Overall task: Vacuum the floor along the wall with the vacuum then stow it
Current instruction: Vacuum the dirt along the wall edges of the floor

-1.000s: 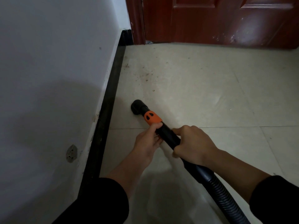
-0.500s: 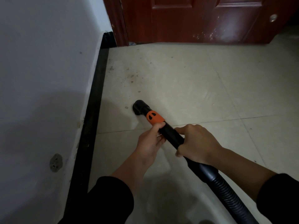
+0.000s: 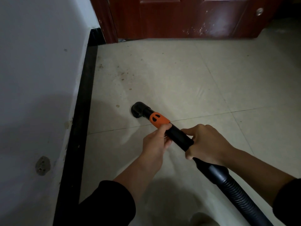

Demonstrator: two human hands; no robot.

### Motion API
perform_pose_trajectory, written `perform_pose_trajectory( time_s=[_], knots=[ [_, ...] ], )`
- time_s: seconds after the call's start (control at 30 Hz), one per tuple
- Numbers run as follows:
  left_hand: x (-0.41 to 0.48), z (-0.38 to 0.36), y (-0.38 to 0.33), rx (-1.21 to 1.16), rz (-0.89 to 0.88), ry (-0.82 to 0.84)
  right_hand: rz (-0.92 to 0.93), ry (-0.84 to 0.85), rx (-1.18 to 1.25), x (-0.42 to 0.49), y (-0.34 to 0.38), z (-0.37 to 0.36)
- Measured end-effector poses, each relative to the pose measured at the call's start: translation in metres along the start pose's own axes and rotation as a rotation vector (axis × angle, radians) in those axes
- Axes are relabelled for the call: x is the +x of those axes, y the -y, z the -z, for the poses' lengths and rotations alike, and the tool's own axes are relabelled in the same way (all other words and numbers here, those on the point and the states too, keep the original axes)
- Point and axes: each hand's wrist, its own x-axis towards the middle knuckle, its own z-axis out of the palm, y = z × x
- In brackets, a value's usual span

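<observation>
Left: white-painted wall (image 3: 40, 75), marked in places, with a round grey patch (image 3: 42, 165) low down. Black baseboard (image 3: 81, 128) runs along its foot to the far corner. Floor (image 3: 179, 75): large pale cream tiles; thin grout line (image 3: 228, 112) crosses at a slant. Brown specks (image 3: 123, 74) scattered on the tile near the baseboard, toward the far end. Far end: dark red-brown panelled door (image 3: 187, 17) in a matching frame (image 3: 104, 18); whitish scuffs (image 3: 200, 30) on its lower part, small round metal fitting (image 3: 259, 11) at right. Light dim; soft shadow on lower wall and near floor.

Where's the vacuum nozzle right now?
In the head view, the nozzle rests on the floor mid-frame, right of the black baseboard, just beyond the left hand.
</observation>
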Motion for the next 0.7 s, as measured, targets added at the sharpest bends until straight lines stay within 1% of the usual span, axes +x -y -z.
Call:
perform_pose_trajectory(
  time_s=[0.23, 0.5, 0.7],
  knots=[
    [-0.008, 0.008, 0.004, 0.000, -0.031, -0.075, 0.034, 0.059, 0.020, -0.004, -0.001, -0.004],
    [-0.005, 0.009, 0.007, 0.015, -0.023, -0.003, 0.032, 0.015, 0.006, -0.008, 0.000, -0.008],
    [0.007, -0.004, 0.007, -0.008, -0.010, 0.004, 0.016, -0.020, 0.016, -0.007, -0.006, -0.002]
  ],
)
